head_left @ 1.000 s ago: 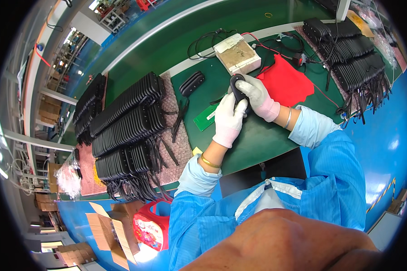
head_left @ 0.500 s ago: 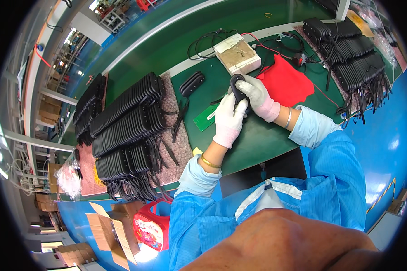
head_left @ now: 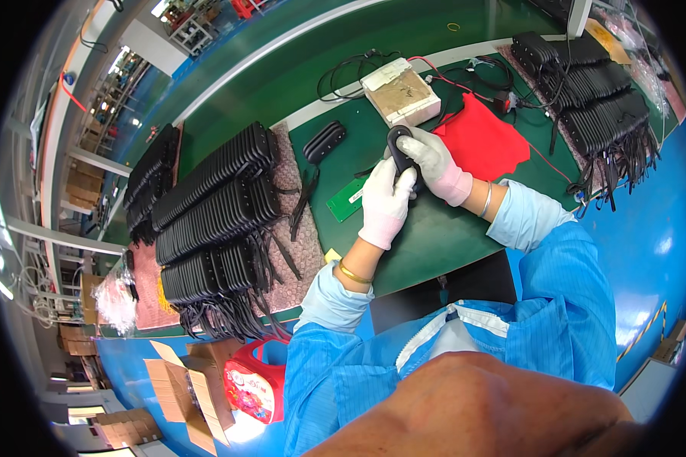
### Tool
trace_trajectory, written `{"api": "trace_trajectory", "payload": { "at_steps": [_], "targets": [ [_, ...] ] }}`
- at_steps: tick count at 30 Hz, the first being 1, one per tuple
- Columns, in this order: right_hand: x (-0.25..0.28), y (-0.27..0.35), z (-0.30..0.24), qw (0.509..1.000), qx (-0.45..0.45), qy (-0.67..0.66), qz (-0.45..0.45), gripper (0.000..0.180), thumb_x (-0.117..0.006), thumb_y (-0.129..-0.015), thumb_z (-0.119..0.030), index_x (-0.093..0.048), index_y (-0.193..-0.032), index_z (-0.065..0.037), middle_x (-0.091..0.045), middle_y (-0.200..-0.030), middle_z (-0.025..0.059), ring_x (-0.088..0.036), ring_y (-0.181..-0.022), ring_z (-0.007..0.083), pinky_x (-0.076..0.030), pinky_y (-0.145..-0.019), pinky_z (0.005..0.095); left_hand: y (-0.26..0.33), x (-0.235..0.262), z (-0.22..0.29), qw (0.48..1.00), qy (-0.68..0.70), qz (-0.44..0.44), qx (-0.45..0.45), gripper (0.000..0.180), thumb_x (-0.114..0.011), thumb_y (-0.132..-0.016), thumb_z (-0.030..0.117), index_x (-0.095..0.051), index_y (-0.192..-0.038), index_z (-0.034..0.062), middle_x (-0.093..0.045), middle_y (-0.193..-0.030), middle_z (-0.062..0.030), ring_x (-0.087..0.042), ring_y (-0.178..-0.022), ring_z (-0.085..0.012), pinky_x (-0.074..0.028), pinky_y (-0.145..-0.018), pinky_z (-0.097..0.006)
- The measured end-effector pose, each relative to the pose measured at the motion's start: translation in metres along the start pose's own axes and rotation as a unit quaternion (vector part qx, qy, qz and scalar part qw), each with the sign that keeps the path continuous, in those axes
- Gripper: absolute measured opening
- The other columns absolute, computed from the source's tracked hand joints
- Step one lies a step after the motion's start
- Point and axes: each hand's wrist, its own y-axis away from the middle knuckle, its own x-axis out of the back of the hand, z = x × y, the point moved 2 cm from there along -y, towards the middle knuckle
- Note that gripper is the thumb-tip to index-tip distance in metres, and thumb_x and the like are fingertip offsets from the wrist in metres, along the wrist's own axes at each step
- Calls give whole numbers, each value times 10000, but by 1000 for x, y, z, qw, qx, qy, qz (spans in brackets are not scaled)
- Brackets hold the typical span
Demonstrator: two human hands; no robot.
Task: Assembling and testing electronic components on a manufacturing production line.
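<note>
Both my hands wear white gloves and meet over the green table. Between them they grip a black elongated device with rounded ends (head_left: 402,146), held tilted above the surface. My left hand (head_left: 386,199) closes on its lower part. My right hand (head_left: 433,161) wraps the upper right side, thumb near its top end. Just left of my left hand lies a green circuit board (head_left: 347,199), partly covered. Farther left, a small group of matching black devices (head_left: 325,142) rests with black straps trailing toward me.
Rows of black strapped devices (head_left: 217,213) fill bubble wrap on the left; more stacks (head_left: 602,114) sit at far right. A white-edged box (head_left: 401,93), a red cloth (head_left: 480,139) and black cables (head_left: 343,75) lie beyond my hands. An open carton (head_left: 187,392) and red container (head_left: 255,381) stand below left.
</note>
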Motion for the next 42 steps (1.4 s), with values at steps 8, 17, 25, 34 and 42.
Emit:
{"api": "trace_trajectory", "payload": {
  "at_steps": [8,17,25,34,42],
  "targets": [
    [-9,2,-108,834,474,281,9,209,-508,-890,-165,-639,-1008,-54,-640,-940,69,-576,-847,200,-469,-823,325,1,2,9,999,19,30,13,203,-600,-905,76,-595,-1050,-67,-578,-885,-113,-569,-563,-167,-501,-564,-298],
    [-59,54,-91,841,454,281,-88,194,-640,-733,-143,-662,-919,-93,-663,-1036,76,-591,-835,227,-488,-734,344,18,14,151,726,-477,-375,323,368,-525,-1007,352,-607,-1204,52,-655,-1111,-96,-635,-1017,-181,-545,-915,-362],
    [-62,50,-78,828,422,342,-139,195,-646,-727,-137,-663,-918,-100,-663,-1037,69,-596,-824,229,-490,-727,343,46,31,96,943,-23,-124,309,334,-586,-970,275,-634,-1186,24,-663,-1101,-138,-652,-936,-215,-554,-825,-367],
    [-83,43,-89,789,434,401,-167,197,-652,-721,-130,-663,-916,-107,-663,-1037,61,-603,-812,231,-492,-720,342,0,1,-13,987,15,-50,155,381,-627,-936,225,-617,-1262,27,-664,-1109,-160,-648,-923,-251,-521,-819,-341],
    [-73,38,-94,766,407,477,-141,200,-658,-715,-124,-664,-915,-114,-663,-1037,53,-608,-801,232,-494,-713,340,-6,18,-34,986,-166,-15,5,289,-583,-953,141,-600,-1187,-27,-666,-975,-153,-643,-816,-221,-533,-754,-327]
  ]
}}
